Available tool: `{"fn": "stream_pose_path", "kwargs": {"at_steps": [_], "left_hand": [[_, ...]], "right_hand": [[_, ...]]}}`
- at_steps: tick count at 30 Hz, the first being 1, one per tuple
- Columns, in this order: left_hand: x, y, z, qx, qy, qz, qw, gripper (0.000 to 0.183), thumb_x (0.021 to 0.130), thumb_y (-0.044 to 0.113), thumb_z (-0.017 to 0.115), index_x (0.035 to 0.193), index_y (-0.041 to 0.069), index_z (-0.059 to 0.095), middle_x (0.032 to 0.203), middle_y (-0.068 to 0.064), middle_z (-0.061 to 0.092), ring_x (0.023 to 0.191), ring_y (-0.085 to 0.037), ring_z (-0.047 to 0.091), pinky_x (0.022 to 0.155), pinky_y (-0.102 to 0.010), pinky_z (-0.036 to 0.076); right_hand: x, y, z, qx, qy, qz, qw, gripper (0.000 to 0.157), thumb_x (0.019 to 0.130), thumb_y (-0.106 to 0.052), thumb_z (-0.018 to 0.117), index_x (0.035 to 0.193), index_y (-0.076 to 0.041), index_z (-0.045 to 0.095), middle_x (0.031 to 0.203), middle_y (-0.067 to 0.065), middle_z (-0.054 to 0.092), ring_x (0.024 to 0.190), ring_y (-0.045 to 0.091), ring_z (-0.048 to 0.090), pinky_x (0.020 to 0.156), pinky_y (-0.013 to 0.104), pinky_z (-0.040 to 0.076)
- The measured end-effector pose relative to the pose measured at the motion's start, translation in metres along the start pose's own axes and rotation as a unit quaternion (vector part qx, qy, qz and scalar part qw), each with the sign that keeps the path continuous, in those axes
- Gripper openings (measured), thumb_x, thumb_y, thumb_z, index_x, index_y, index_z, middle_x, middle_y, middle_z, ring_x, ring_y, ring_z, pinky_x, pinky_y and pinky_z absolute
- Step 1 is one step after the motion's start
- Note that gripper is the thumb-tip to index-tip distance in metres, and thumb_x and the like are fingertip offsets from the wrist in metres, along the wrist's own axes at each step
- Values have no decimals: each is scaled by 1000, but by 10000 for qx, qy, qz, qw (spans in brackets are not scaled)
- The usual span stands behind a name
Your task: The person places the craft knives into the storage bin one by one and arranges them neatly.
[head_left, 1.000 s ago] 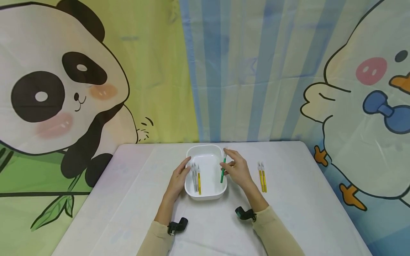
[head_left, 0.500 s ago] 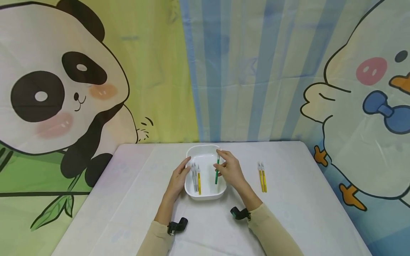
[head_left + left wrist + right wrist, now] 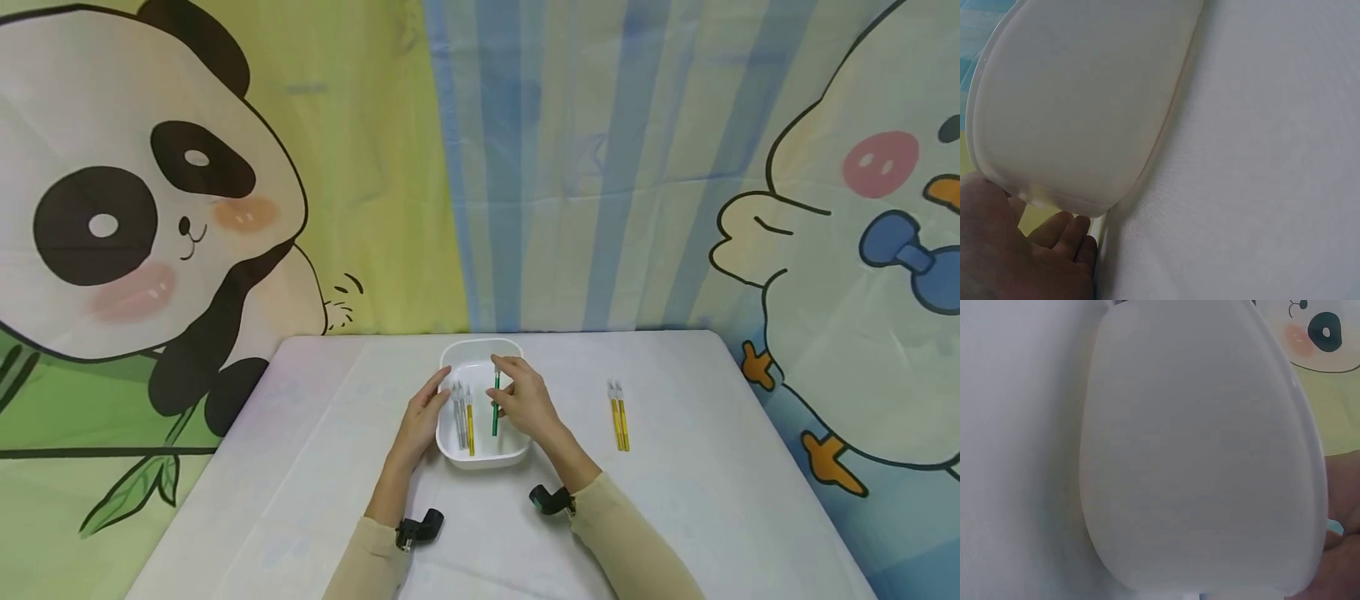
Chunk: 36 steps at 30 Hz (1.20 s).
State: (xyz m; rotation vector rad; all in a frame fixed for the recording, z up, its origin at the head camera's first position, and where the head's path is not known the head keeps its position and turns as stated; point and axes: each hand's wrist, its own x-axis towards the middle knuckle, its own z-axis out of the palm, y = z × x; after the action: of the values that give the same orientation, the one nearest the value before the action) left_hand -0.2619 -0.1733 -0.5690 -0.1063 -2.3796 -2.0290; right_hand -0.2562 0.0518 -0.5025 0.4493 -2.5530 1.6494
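Observation:
My right hand [image 3: 527,402] pinches a slim green pen-like tool [image 3: 495,415] with a pale upper end, holding it roughly upright over the right half of a white plastic basin [image 3: 483,460]. The basin's left rim is gripped by my left hand [image 3: 417,425]; in the left wrist view, fingers [image 3: 1072,237] lie against the outer wall. Inside, at the left, several similar tools lie side by side: silver ones [image 3: 460,422] and a yellow one [image 3: 470,429], all with clear pointed ends. The basin wall [image 3: 1197,456] hides most of the right hand in the right wrist view.
Two yellow tools [image 3: 619,423] with clear ends lie together on the table, right of the basin. A white cloth [image 3: 337,467] covers the table. Cartoon-printed curtains [image 3: 525,167] stand behind its far edge and at both sides.
My right hand has carried the green tool leftward, from the basin's right edge towards its middle. The left hand stays at the left rim, and the basin and other tools keep their places.

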Motion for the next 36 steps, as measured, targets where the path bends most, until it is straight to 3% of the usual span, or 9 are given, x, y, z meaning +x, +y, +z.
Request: {"fn": "stream_pose_path", "kwargs": {"at_steps": [7,11,15,22,30,36], "left_hand": [[-1,1,1,80,18,-20,10000,43,109,34,53,150,45,51,167,7,38,159,-21,26,132,-49,19],[-1,-1,1,75,-38,22,10000,45,110,30,51,154,37,49,168,5,36,160,-22,25,132,-50,18],[-1,-2,2,85,-31,61,9999,47,109,31,52,156,30,48,167,4,38,159,-23,27,131,-51,19],[-1,0,2,28,-45,49,10000,45,109,30,53,154,36,50,167,3,39,158,-24,29,131,-51,21],[1,0,0,-62,-91,38,9999,43,110,31,52,152,42,50,166,6,39,159,-21,28,131,-50,20],[1,1,0,-26,-99,-3,9999,44,110,30,51,154,38,49,168,5,36,160,-21,25,132,-50,18]], "right_hand": [[1,-2,7,-28,-107,-42,9999,65,93,-1,75,153,-6,50,150,17,51,72,15,70,60,32,64],[4,-2,13,-64,-233,-100,9997,64,94,-1,74,153,-2,49,151,20,50,72,15,69,61,35,65],[5,0,18,-168,-408,-53,9990,65,94,-1,74,153,-3,49,151,20,50,71,15,69,59,30,64],[3,0,20,-342,-601,-2,9976,63,95,-2,74,153,-1,50,150,21,51,72,19,70,55,23,61],[4,0,21,-642,-862,-4,9942,62,95,-1,73,152,0,50,147,20,53,71,11,67,56,20,59],[4,2,22,-803,-1058,-5,9911,63,95,2,72,153,1,48,148,21,52,76,12,67,58,18,59]]}}
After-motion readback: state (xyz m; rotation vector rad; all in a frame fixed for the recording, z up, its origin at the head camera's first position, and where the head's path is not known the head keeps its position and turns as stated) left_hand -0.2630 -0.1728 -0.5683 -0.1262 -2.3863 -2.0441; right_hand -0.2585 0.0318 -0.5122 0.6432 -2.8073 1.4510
